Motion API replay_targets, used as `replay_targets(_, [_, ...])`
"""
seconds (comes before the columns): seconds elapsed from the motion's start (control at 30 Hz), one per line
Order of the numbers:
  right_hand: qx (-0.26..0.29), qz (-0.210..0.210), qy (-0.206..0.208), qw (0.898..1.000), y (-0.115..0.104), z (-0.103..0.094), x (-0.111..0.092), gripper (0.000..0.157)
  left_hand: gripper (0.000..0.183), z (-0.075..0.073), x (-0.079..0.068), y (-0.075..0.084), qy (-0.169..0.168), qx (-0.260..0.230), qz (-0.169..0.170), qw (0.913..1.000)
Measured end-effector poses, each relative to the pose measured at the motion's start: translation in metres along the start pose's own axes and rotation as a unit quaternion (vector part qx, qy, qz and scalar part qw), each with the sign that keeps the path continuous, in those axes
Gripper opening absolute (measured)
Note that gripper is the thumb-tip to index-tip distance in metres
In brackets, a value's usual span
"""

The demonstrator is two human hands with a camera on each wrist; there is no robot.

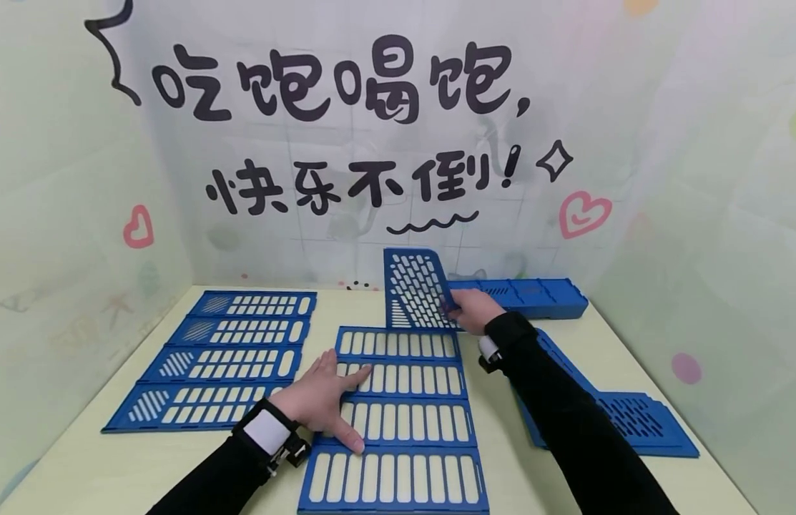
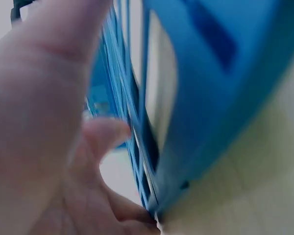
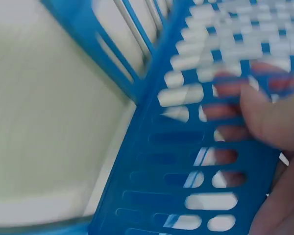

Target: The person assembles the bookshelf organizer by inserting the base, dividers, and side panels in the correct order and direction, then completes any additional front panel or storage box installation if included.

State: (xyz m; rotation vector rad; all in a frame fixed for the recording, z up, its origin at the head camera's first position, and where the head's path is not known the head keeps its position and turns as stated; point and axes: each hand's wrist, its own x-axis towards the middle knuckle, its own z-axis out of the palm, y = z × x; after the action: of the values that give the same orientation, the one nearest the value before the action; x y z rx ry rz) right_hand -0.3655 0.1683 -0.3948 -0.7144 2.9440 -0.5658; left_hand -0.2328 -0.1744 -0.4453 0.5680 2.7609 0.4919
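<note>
My left hand [image 1: 327, 397] rests with spread fingers on the left side of a blue slotted panel section [image 1: 391, 422], which lies flat as several joined rows. Behind those rows, a blue perforated side panel [image 1: 418, 286] stands upright at their far edge. My right hand [image 1: 476, 309] grips this panel by its right edge. In the right wrist view the thumb [image 3: 269, 117] is in front of the perforated panel [image 3: 176, 142], and the fingers show through its holes from behind. The left wrist view is blurred, with the slotted panel [image 2: 206, 98] close beside the hand.
Another group of joined blue panels [image 1: 227, 357] lies flat at the left. A long blue tray-like part [image 1: 533, 297] is at the back right. Under the right forearm, a blue L-shaped panel [image 1: 649, 422] lies near the table's right side. Printed curtains surround the table.
</note>
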Motion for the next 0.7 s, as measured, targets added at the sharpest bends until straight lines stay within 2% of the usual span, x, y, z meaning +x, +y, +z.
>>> replay_targets(0.13, [-0.015, 0.017, 0.007, 1.0, -0.015, 0.005, 0.008, 0.031, 0.126, 0.001, -0.003, -0.001, 0.0, -0.006, -0.001, 1.0])
replay_targets(0.23, [0.0, 0.025, 0.006, 1.0, -0.022, 0.007, 0.011, 0.033, 0.123, 0.001, -0.003, -0.002, -0.002, -0.003, 0.0, 1.0])
replay_targets(0.43, [0.01, 0.009, 0.007, 1.0, -0.039, 0.019, 0.022, 0.032, 0.122, 0.0, 0.001, -0.001, -0.011, -0.005, -0.002, 0.9999])
replay_targets(0.6, [0.019, 0.027, 0.021, 0.999, -0.057, 0.026, 0.034, 0.034, 0.122, -0.001, 0.003, -0.001, -0.012, -0.003, -0.008, 0.9999])
replay_targets(0.7, [0.009, 0.005, 0.014, 1.0, -0.069, 0.031, 0.042, 0.033, 0.121, -0.002, 0.002, -0.001, -0.015, 0.0, -0.009, 0.9998])
